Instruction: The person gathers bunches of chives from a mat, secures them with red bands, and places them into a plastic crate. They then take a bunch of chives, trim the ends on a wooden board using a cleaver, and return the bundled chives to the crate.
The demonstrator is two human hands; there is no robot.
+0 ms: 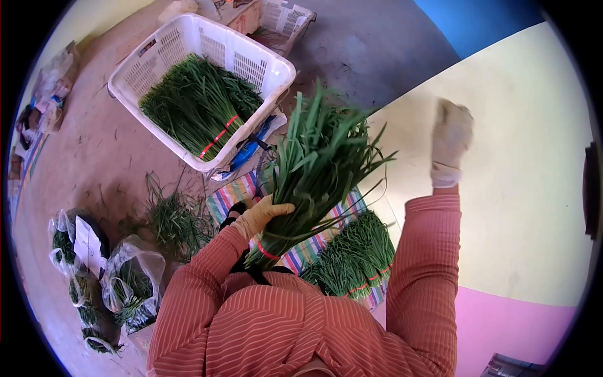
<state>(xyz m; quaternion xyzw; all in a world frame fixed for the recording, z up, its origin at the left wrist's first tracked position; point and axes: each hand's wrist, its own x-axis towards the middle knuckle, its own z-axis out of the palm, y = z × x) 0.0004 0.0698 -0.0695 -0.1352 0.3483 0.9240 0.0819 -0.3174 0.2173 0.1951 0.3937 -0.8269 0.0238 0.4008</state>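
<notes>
My left hand (pixel 262 215), in a tan glove, grips a bundle of long green chives (pixel 314 169) near its base, where a red rubber band (pixel 266 252) ties it. The leaves fan upward and away from me. My right hand (pixel 450 143), in a pale glove, is raised to the right against the yellow wall, apart from the bundle and holding nothing that I can see; its fingers look curled. Two more tied chive bundles (pixel 358 257) lie on a striped cloth (pixel 301 248) below the held bundle.
A white plastic crate (pixel 270 66) holding tied chive bundles (pixel 201 103) stands ahead on the dirt floor. Loose chive trimmings (pixel 176 220) lie left of the cloth. Plastic bags (pixel 129 283) with greens sit at the lower left. A yellow and pink wall (pixel 527 188) fills the right.
</notes>
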